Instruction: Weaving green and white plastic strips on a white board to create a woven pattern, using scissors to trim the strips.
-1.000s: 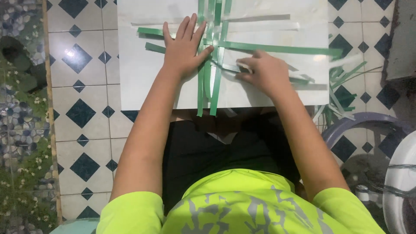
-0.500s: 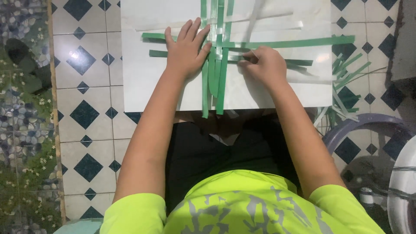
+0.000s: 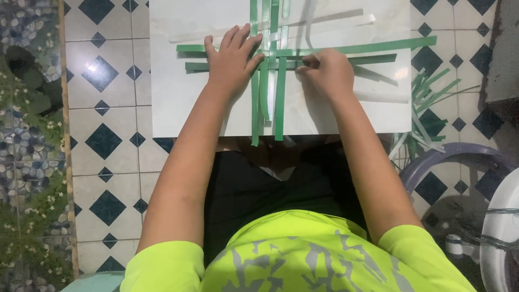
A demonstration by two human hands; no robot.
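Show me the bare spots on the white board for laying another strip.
Free: the white board left of the left hand, and its lower right corner below the right hand. Crowded: the centre, where green strips cross, and beside the loose strips.

A single head-worn camera looks straight down from above the person, close enough that the yellow-green shirt [image 3: 303, 254] fills the bottom edge. Both forearms run upward to a white board [image 3: 178, 108] on the tiled floor [image 3: 102, 103], whose far edge is cut off at the top.
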